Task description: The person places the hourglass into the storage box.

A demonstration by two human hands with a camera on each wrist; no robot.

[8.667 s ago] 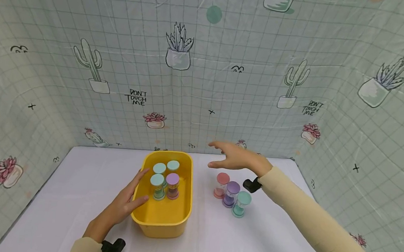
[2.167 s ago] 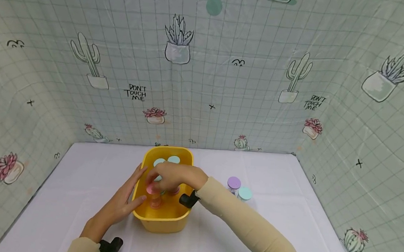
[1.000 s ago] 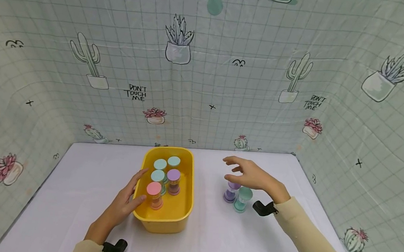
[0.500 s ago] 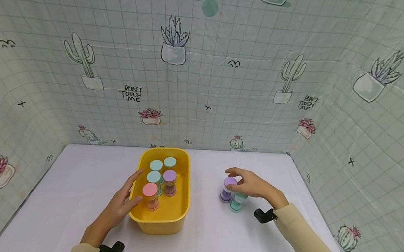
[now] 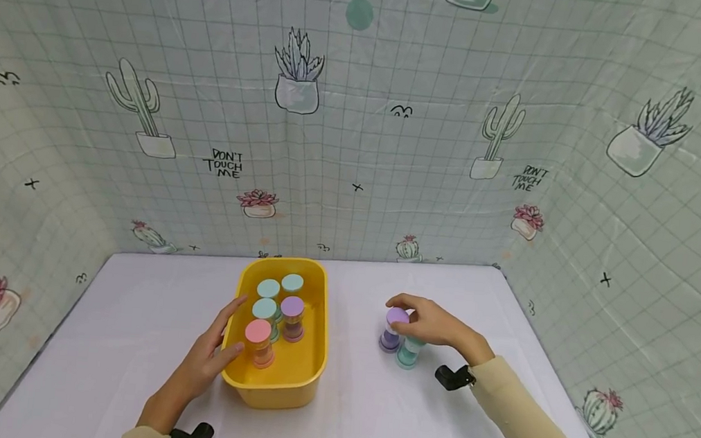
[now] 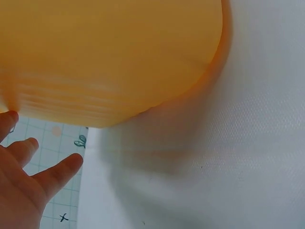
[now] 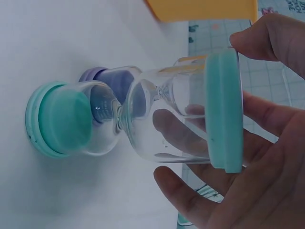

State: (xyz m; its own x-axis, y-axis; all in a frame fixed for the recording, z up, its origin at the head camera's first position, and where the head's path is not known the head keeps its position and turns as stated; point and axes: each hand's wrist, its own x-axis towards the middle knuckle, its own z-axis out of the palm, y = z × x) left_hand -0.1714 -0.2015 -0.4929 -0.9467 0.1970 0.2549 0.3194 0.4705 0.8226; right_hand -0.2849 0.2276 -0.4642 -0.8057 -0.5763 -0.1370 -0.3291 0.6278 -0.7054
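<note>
My left hand (image 5: pixel 205 358) lies along the left side of a yellow bin (image 5: pixel 272 394), its straight, spread fingers touching the rim and wall. Inside the bin stand several hourglasses: a pink one (image 5: pixel 259 336), a purple one (image 5: pixel 293 311) and teal ones such as the nearest teal hourglass (image 5: pixel 265 309). On the table to the right, my right hand (image 5: pixel 435 322) has thumb and fingers curled round the top of another purple hourglass (image 5: pixel 397 315). Close beside it stands an upright teal hourglass (image 7: pixel 138 119), which hides part of that grip in the right wrist view.
A white cloth covers the table (image 5: pixel 345 420). Patterned fabric walls (image 5: pixel 357 143) printed with plants enclose its back and sides. The yellow bin's high rim stands between my two hands, left of the loose hourglasses.
Earlier, my right hand set the pink hourglass down in the bin and moved back right. Over the last second it has lowered onto the purple hourglass. The left hand stays at the bin.
</note>
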